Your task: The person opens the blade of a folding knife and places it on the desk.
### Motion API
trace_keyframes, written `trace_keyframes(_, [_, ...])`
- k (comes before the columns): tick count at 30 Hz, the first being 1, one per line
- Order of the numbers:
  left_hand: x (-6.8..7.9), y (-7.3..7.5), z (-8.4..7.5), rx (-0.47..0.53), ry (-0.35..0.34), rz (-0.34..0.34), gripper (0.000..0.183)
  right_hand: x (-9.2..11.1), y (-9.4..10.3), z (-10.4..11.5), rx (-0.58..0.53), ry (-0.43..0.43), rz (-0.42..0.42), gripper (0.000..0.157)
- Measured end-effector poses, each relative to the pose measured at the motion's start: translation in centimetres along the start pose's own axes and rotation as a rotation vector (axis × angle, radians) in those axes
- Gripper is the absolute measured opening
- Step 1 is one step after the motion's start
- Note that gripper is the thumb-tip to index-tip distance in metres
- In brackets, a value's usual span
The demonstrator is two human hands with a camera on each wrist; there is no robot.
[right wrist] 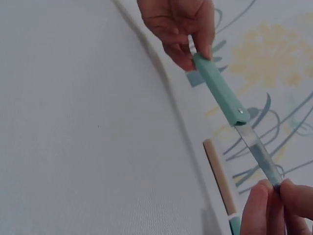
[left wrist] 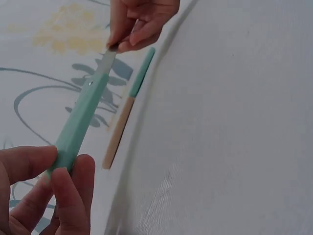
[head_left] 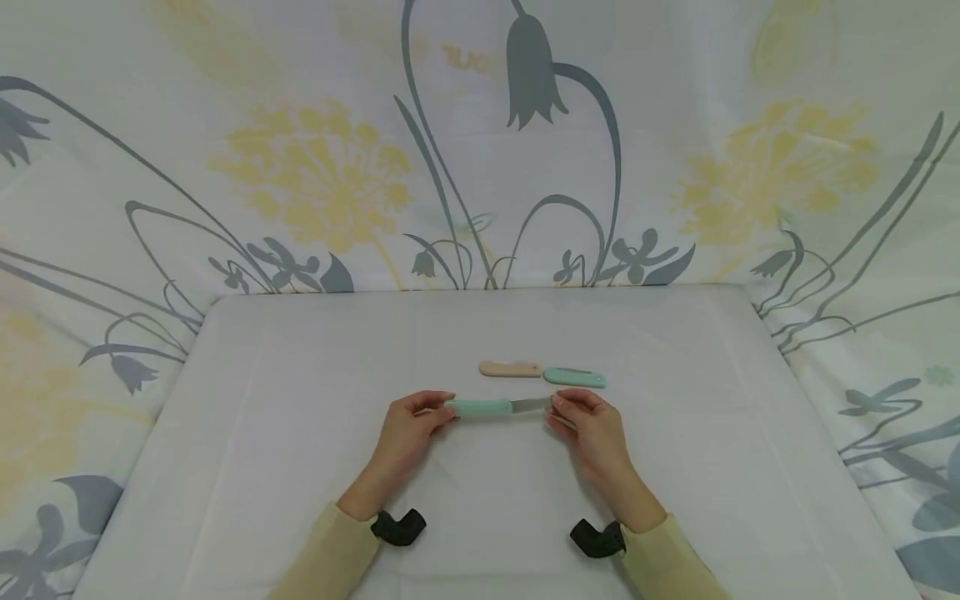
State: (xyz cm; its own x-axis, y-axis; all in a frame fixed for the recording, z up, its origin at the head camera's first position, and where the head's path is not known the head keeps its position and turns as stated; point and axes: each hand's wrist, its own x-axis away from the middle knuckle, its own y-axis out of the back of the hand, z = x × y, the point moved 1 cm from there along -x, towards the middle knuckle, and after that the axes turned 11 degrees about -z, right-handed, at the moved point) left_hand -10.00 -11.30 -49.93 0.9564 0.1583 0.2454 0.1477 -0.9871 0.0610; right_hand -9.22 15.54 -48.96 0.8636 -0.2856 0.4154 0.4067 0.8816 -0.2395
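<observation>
A folding knife (head_left: 482, 407) with a mint-green handle and its metal blade (right wrist: 261, 155) swung out is stretched between both hands over the table. My left hand (head_left: 408, 432) pinches the end of the handle between thumb and fingers. At the other end, my right hand (head_left: 598, 432) pinches the blade near its tip, which its fingers hide. A rivet shows on the handle where the blade comes out. Just beyond the held knife, a beige folding knife (head_left: 510, 369) and a second mint-green folding knife (head_left: 574, 377) lie end to end, both folded.
White cloth covers the table (head_left: 300, 350). Behind and at both sides hangs a curtain (head_left: 465, 167) with grey and yellow flower prints. Each wrist carries a black camera mount, the left mount (head_left: 399, 527) and the right mount (head_left: 597, 539), below the hands.
</observation>
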Motion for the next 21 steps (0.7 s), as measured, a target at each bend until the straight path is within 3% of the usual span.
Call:
trace_keyframes(5, [-0.3,0.4,0.1,-0.083,-0.091,0.009,0.02,-0.4,0.8,0.1,0.132,0.038,0.042,0.019])
trace_keyframes(12, [-0.5,0.8,0.0,-0.272,-0.208,0.006,0.015,-1.1,1.6,0.0,0.267,0.091,0.092,0.028])
trace_keyframes(17, [-0.7,0.9,-0.2,-0.328,-0.224,0.01,0.014,-1.4,2.0,0.1,0.352,0.124,0.135,0.03])
trace_keyframes(21, [-0.8,0.9,-0.1,-0.339,-0.209,0.001,0.013,-1.6,2.2,0.2,0.491,0.178,0.128,0.027])
